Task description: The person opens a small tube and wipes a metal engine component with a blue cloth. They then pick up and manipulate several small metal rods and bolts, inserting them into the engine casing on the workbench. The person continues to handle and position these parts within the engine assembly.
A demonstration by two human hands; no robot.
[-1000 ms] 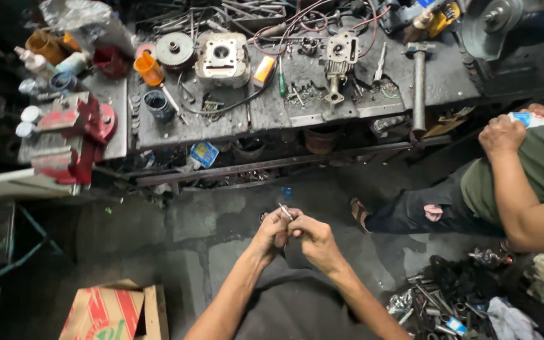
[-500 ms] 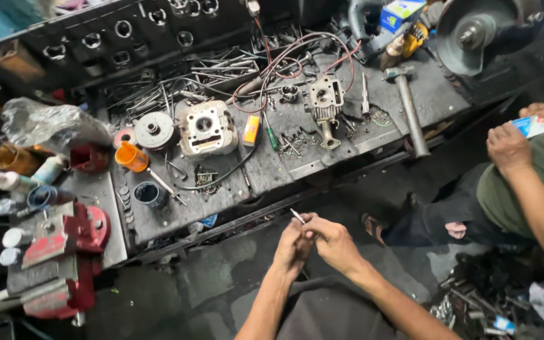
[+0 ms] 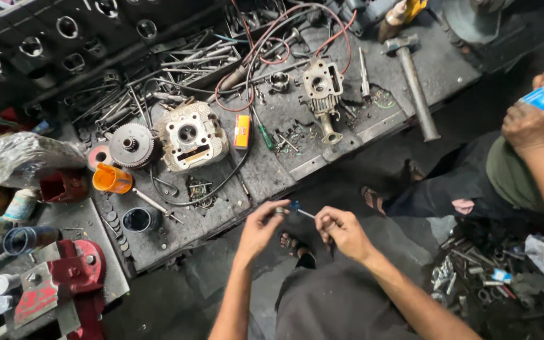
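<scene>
My left hand (image 3: 260,228) pinches a small metal part (image 3: 280,211) between thumb and fingertips, just off the front edge of the workbench (image 3: 266,170). A little to the right, my right hand (image 3: 342,232) grips a thin metal tool (image 3: 301,210) with a blue piece at its tip. The tool's tip points at the small part; whether they touch I cannot tell. Both hands hover above my dark-trousered lap. On the bench beyond them lie a cylinder head (image 3: 189,136), a toothed gear (image 3: 131,144) and a smaller engine casting (image 3: 322,86).
A hammer (image 3: 414,82), green screwdriver (image 3: 264,133), orange cup (image 3: 111,179), red and black cables and loose bolts cover the bench. A red vise (image 3: 64,277) stands at lower left. Another person sits at right, a hand (image 3: 526,126) on a small box. Scrap parts (image 3: 473,277) litter the floor.
The view has swung left and closer to the bench. My hands have drawn slightly apart, the left now pinching the small part, the right holding the thin tool.
</scene>
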